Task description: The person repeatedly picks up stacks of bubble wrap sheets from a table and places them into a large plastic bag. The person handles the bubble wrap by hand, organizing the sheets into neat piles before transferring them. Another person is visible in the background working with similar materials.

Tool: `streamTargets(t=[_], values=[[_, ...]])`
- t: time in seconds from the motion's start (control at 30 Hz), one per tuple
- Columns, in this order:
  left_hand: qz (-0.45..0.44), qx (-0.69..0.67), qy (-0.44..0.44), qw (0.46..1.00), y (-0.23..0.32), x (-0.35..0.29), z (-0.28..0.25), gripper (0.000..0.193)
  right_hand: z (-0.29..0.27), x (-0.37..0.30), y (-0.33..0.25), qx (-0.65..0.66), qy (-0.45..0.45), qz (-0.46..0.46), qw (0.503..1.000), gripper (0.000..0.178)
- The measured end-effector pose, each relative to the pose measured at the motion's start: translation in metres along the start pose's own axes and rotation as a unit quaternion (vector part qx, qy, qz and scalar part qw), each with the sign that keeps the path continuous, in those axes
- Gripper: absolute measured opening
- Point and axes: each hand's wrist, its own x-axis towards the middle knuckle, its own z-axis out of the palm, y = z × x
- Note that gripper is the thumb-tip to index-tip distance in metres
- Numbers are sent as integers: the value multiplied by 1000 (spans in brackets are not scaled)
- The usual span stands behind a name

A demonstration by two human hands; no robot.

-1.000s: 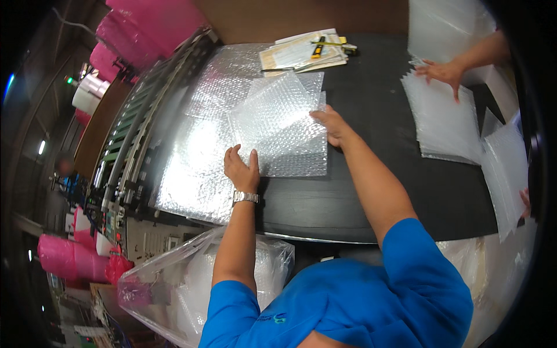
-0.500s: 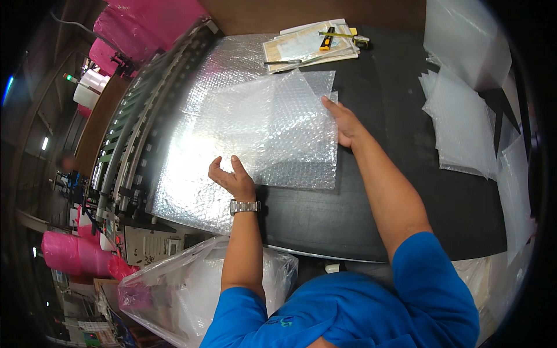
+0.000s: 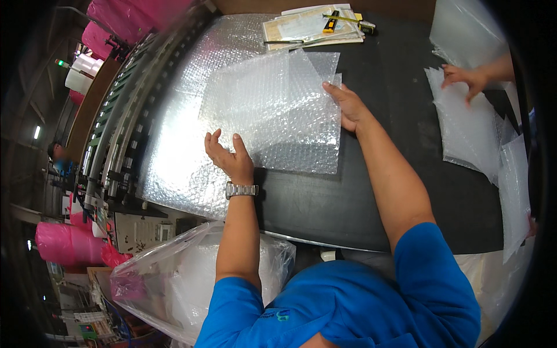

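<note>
I see the loose stack of clear, square-cornered bubble-wrap sheets (image 3: 278,110) in the centre of the frame, lying over the black flat worktop (image 3: 394,156) and overlapping the wide, shiny bubble-wrap web (image 3: 180,145) at centre left. The sheets are fanned: one corner points toward the top of the frame, the right edge runs nearly upright, and the lower edge lies almost level. With so many transparent layers, I cannot tell any single sheet's long axis.

The right hand (image 3: 349,108) grasps the stack's right edge, thumb on top. The left hand (image 3: 231,162) is loosely cupped at the lower left of the stack, thumb and fingers parted, gripping nothing I can make out; I cannot tell whether it touches the sheets.

Dark surface gives me room right of the stack, up to the cloudy white pile of sheets (image 3: 467,130) under a co-worker's hand (image 3: 469,80). Papers (image 3: 290,28) bound the top.
</note>
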Motion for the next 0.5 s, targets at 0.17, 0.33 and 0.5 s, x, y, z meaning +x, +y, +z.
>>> streamTargets(t=[0.17, 0.33, 0.5], values=[[8, -9, 5, 1000, -3, 0, 0, 42, 4, -2, -1, 5, -5, -7, 1000, 55], [-2, -11, 3, 1000, -4, 1, 0, 42, 2, 0, 1, 11, -5, -13, 1000, 52], [-19, -24, 2, 1000, -3, 0, -1, 42, 1, 1, 2, 11, -13, -15, 1000, 49]])
